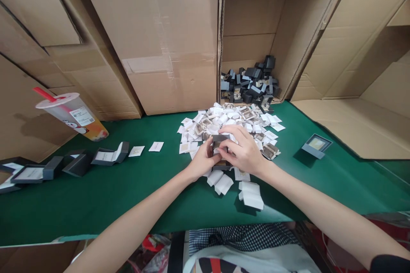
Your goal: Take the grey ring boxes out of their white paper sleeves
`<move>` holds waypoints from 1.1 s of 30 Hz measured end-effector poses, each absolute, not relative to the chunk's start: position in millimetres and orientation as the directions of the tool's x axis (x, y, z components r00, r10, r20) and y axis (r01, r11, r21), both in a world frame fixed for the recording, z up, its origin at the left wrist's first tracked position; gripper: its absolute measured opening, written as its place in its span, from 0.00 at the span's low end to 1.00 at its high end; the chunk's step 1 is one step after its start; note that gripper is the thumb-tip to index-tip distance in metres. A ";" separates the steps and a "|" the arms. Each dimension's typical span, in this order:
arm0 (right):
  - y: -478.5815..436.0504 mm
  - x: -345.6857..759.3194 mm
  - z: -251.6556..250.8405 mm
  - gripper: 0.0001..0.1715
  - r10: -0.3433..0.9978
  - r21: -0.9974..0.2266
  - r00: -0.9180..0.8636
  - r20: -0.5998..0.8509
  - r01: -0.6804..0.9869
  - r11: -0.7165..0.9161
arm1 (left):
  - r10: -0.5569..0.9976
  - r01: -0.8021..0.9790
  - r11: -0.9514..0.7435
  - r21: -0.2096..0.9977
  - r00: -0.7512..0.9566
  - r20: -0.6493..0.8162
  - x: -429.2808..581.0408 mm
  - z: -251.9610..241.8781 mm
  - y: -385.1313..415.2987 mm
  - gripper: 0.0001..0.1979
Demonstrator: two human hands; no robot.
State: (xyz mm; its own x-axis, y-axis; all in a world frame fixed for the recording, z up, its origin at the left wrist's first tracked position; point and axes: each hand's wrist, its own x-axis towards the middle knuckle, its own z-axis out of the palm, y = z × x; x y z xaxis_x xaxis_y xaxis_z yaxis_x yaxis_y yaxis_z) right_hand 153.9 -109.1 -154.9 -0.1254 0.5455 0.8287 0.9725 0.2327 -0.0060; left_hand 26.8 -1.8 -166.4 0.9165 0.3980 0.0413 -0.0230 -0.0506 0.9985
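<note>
Both hands meet over a small dark grey box (219,141) at the near edge of a heap of white inserts (230,124) on the green table (112,196). My left hand (202,161) grips the box from the left and below. My right hand (244,150) curls over its top and right side, fingers pressing on a white insert in the box. Several loose white folded inserts (251,196) lie just in front of my hands.
An open cardboard carton (253,30) behind the heap holds a pile of dark boxes (248,83). Open dark boxes (110,154) and white cards (156,146) lie at the left, one grey box (316,145) at the right. A drink cup (73,115) with a red straw leans at far left.
</note>
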 end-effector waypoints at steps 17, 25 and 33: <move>-105.1 156.1 -158.8 0.10 0.591 0.050 -0.132 0.796 0.987 0.154 | 0.457 -0.008 0.050 0.999 0.890 -0.016 26.5 -163.7 0.2 0.25; -112.4 159.4 -153.8 0.05 0.731 -0.110 0.021 0.682 0.991 0.075 | 0.491 0.017 0.025 1.000 0.871 -0.027 24.8 -165.2 4.5 0.20; -111.8 146.5 -156.7 0.04 0.751 -0.062 0.095 0.653 0.995 -0.072 | 0.559 0.059 -0.384 0.922 0.809 0.181 27.3 -172.7 7.0 0.09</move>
